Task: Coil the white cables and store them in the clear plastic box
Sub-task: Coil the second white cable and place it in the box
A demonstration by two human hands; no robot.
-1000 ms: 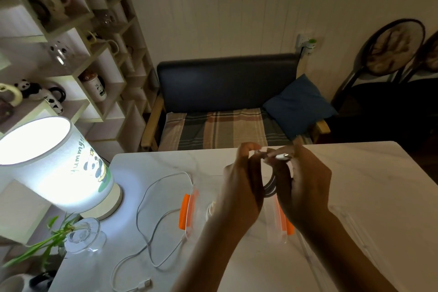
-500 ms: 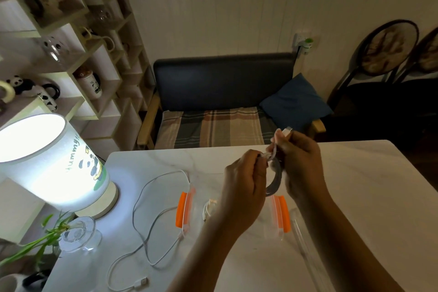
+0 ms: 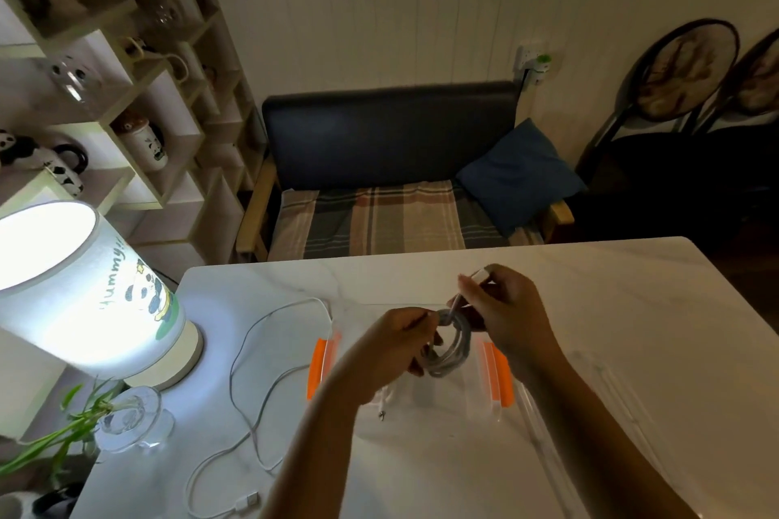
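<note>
Head view | coiled cable (image 3: 449, 343) held at frame centre, hanging just above the clear plastic box (image 3: 438, 396) | left hand (image 3: 394, 343) pinches the coil's left side, right hand (image 3: 510, 312) grips its plug end up and to the right | drop lies straight down | second white cable (image 3: 248, 383) sprawls lower left, nearer the left hand.
</note>
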